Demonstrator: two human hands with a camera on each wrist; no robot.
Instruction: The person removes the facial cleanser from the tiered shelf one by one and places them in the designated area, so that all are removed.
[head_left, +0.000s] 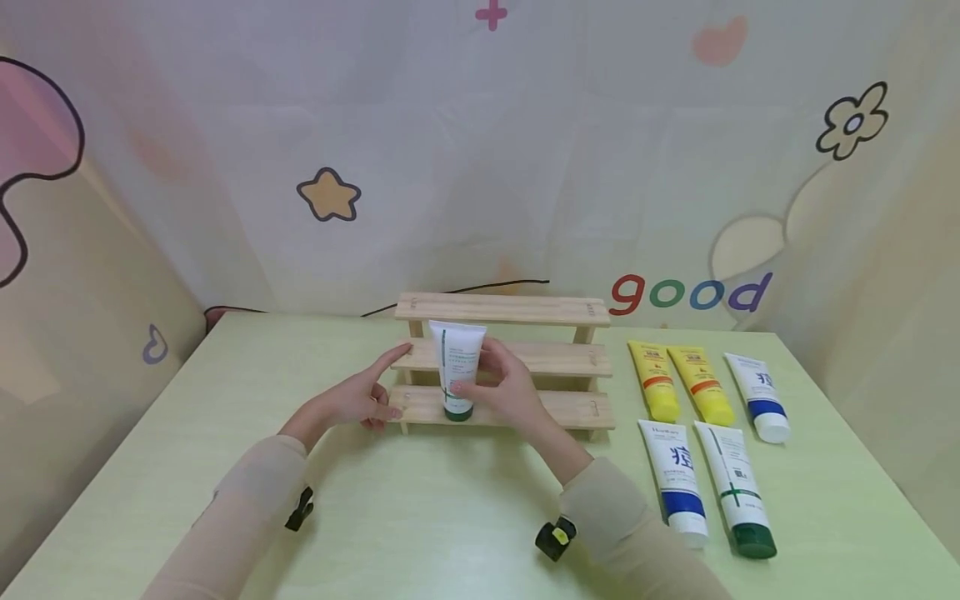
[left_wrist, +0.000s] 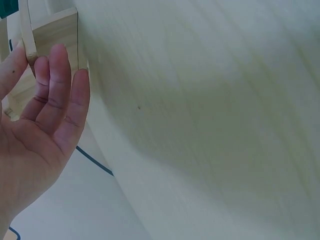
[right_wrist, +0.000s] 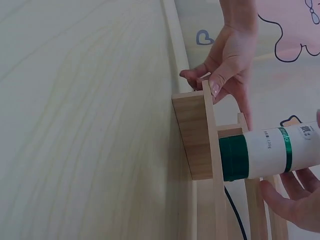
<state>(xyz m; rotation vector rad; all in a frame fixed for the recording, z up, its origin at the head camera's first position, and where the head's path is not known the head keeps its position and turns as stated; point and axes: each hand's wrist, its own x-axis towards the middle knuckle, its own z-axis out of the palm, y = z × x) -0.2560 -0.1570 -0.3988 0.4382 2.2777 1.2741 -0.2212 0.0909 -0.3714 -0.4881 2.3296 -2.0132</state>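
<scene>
A three-tier wooden rack (head_left: 555,360) stands on the table. On its lowest step a white squeeze tube with a dark green cap (head_left: 458,367) stands upright, cap down. My right hand (head_left: 513,387) grips this tube from the right side, the cap touching the board in the right wrist view. At the rack's left end, my left hand (head_left: 360,398) pinches the lowest board between thumb and curled fingers. Its index finger stretches up to the middle step. In the left wrist view the left hand (left_wrist: 47,115) partly covers the board's end (left_wrist: 30,47).
To the right lie two yellow tubes (head_left: 655,383), two white tubes with blue bands (head_left: 675,475) and a white tube with a green cap (head_left: 735,483). A printed curtain (head_left: 480,167) hangs behind the table, with a dark cable (head_left: 498,285) along its foot.
</scene>
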